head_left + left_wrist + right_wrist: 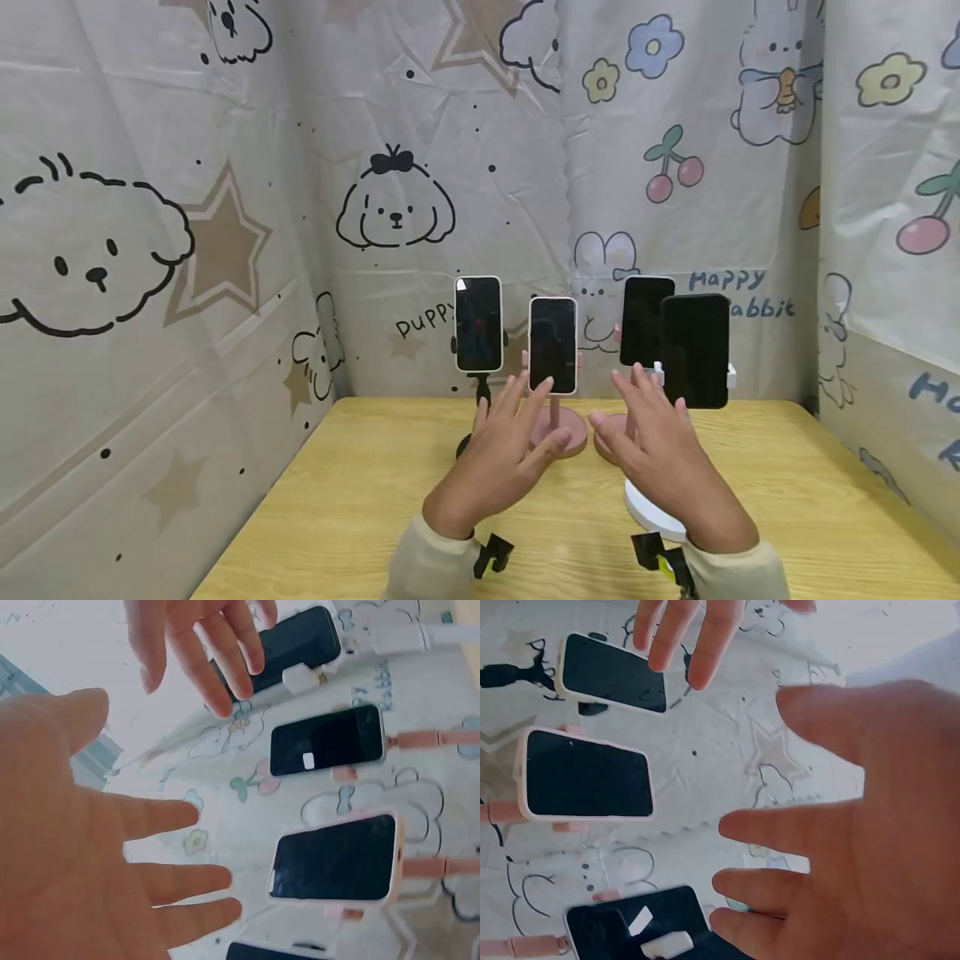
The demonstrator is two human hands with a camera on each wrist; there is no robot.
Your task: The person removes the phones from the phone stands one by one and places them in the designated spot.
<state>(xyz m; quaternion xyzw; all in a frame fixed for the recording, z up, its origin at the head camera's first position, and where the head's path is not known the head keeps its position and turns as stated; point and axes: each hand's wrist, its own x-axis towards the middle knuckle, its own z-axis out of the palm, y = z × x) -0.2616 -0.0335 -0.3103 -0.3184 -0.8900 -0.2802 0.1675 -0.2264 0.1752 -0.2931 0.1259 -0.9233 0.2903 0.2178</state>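
Note:
Both hands are raised over the table with fingers spread and palms turned toward several phones on stands. My left hand point(498, 458) holds nothing; in the head view it overlaps the foot of the black stand and the lower edge of the pink-cased phone point(553, 346). Left of that stands a white-edged phone point(478, 325) in a black holder. My right hand point(663, 454), also holding nothing, is nearest the large black phone point(695, 352) in a white clamp. Behind that one, partly covered, is another dark phone point(645, 321). All the screens are dark.
A wood-grain table point(337, 500) carries the stands, among them a round pink base point(564, 433) and a white round base point(652, 510). Curtains printed with puppies, rabbits and cherries point(675, 167) hang close behind and on both sides. Each wrist wears a small black mount point(492, 556).

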